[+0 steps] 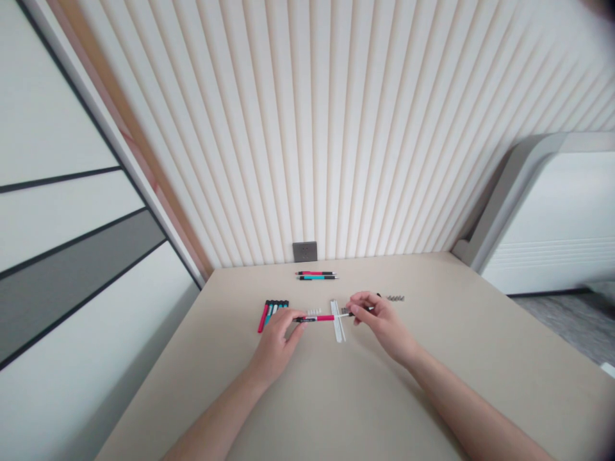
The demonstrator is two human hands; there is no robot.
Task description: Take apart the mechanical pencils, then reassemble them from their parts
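Near the middle of the beige tabletop (480, 326), a red-barrelled pen (318, 317) passing level over a white ribbed strip (339, 323), gripped from both ends: left hand (275, 346) pinched narrow on the barrel's left end, right hand (379, 318) closed narrow on its dark right end, a hold that keeps the pen straight and steady. Just left of it, red and teal pen barrels (273, 314) packed side by side, within easy reach of the left hand. Farther off, two assembled pens (316, 275) parallel near the far edge, and beyond the right hand a short row of small metal parts (396, 298), too small to tell apart, all seemingly grouped by kind.
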